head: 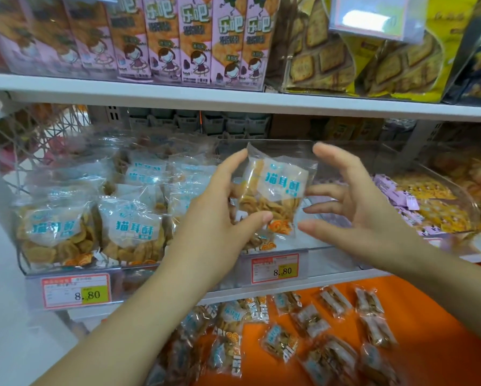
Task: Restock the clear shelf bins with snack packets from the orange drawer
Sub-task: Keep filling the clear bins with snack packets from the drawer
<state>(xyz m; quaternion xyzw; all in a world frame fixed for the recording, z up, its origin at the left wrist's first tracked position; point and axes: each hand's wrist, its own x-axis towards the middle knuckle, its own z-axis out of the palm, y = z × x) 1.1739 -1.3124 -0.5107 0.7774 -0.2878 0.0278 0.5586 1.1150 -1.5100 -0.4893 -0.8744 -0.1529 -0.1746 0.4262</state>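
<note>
My left hand (220, 215) holds a clear snack packet (275, 190) with blue lettering, fingers behind it and thumb across its lower front. It sits upright in front of the middle clear shelf bin (331, 254). My right hand (353, 201) hovers just right of the packet, fingers spread and slightly curled, not touching it. The left clear bin (22, 263) holds several of the same packets (130, 232). Below lies the orange drawer (428, 344) with several small snack packets (281, 341) scattered in it.
A white shelf board (150, 91) above carries pink snack boxes (197, 43) and yellow cracker bags (373, 59). The right bin (456, 190) holds pink and yellow packets. Price tags reading 8.80 (76, 291) hang on the bin fronts.
</note>
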